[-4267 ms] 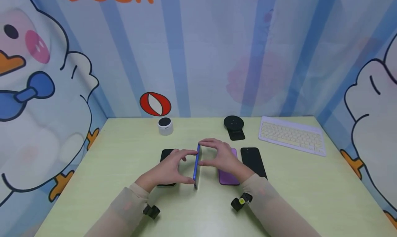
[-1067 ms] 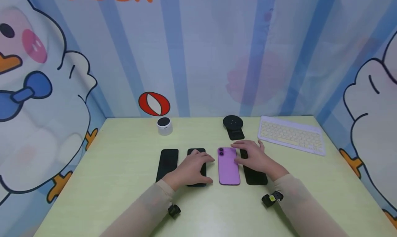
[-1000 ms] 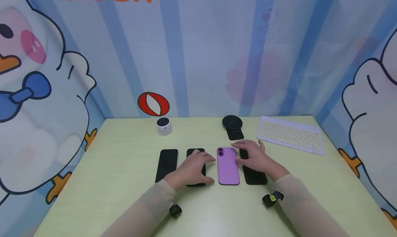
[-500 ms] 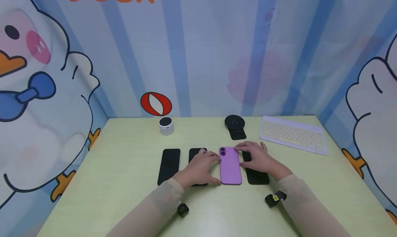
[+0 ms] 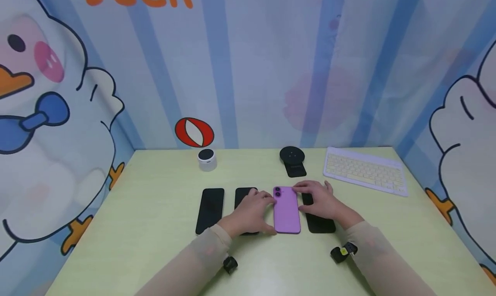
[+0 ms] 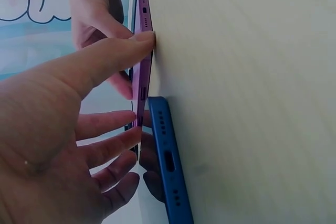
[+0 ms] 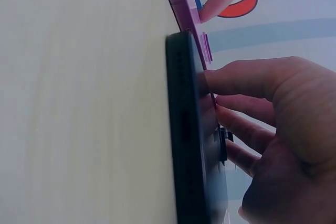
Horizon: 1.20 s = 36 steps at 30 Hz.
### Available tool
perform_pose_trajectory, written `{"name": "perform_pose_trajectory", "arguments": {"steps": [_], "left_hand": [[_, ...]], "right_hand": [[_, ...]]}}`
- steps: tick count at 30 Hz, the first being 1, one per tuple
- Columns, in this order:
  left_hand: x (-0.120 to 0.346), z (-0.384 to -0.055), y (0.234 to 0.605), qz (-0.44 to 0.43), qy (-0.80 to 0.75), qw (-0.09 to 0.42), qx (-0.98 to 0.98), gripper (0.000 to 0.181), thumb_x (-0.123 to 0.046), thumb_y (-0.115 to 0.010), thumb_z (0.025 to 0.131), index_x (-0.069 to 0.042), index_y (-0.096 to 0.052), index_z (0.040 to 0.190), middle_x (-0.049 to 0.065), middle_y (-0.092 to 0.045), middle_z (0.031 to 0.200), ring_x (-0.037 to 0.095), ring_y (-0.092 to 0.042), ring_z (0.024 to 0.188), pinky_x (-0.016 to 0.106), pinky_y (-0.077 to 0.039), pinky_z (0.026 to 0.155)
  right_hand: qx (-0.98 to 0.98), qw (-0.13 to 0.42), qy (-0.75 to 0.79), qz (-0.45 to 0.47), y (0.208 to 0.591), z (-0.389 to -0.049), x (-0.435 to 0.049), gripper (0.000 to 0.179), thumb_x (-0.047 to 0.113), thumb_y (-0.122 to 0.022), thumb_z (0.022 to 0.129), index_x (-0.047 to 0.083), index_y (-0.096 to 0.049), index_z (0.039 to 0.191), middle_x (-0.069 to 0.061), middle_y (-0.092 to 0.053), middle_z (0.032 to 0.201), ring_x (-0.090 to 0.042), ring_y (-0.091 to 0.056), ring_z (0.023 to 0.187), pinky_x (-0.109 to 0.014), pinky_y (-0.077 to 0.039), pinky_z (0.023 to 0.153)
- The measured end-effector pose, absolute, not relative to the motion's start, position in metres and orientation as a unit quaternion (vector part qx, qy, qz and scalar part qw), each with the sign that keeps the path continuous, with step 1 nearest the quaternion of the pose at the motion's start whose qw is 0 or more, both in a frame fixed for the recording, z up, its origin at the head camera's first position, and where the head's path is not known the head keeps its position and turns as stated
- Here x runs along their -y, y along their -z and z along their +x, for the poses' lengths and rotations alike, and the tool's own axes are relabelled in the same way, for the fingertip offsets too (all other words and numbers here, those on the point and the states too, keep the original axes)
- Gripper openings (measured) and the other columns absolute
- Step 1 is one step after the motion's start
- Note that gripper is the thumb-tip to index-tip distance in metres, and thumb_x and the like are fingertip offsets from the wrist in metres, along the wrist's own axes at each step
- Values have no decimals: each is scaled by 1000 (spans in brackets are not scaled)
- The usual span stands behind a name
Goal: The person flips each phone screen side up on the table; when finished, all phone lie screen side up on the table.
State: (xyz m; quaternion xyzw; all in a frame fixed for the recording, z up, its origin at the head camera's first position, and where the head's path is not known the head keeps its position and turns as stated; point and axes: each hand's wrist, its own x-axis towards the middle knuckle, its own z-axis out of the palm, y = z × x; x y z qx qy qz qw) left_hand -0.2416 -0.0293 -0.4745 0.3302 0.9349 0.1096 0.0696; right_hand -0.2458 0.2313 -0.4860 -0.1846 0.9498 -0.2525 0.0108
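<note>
A purple smartphone (image 5: 287,212) lies back up on the table, camera end away from me. My left hand (image 5: 251,214) pinches its left side, thumb at the near corner and index finger on the edge higher up. At its right side my right hand (image 5: 319,199) grips the edge, with the index finger near the far corner. Under the left hand lies a dark-screened smartphone (image 5: 242,195), whose blue side (image 6: 170,166) shows in the left wrist view. A black smartphone (image 5: 320,225) lies partly hidden beneath my right hand. Another black-screened smartphone (image 5: 210,211) lies at far left.
Behind the phones stand a small white round speaker (image 5: 207,160), a black round-topped stand (image 5: 292,160) and a lilac keyboard (image 5: 364,171). A printed curtain (image 5: 263,72) hangs along the table's (image 5: 128,223) back and sides.
The blue-sided phone, held upright between both hands earlier, now lies flat. My left hand has since moved right to the purple phone's left edge; the right hand has closed in on its right edge.
</note>
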Motion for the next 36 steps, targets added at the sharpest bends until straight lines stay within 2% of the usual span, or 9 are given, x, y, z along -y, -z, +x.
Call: {"name": "perform_pose_trajectory", "arguments": {"steps": [13,19,27,36], "left_hand": [[30,-238,473,321,-114,57,-938,85,-57,-89,71,-16,-64,141,4,-60,144,23,-47,119,37,-45,99],[29,-237,471,298,-141,59,-942,86,-53,-93,67,-18,-65,141,4,-61,143,26,-48,121,43,-45,100],[27,-235,474,295,-159,64,-940,86,-51,-93,67,-18,-65,141,3,-60,144,26,-47,122,46,-42,100],[28,-237,473,293,-170,74,-938,88,-52,-93,68,-18,-63,143,2,-59,146,26,-46,124,45,-41,102]], "right_hand": [[-946,18,274,-173,487,-245,-224,59,15,-83,86,5,-64,141,-17,-58,145,-43,-45,142,-81,-5,112],[-944,28,280,-171,486,-248,-225,60,15,-83,85,4,-63,141,-17,-58,146,-42,-45,142,-80,-7,113],[-943,37,290,-158,488,-248,-229,63,15,-84,84,4,-62,142,-20,-56,148,-44,-46,142,-74,-17,116],[-940,34,311,-139,484,-249,-230,68,18,-87,81,9,-62,144,-20,-54,150,-45,-43,143,-69,-17,118]]}}
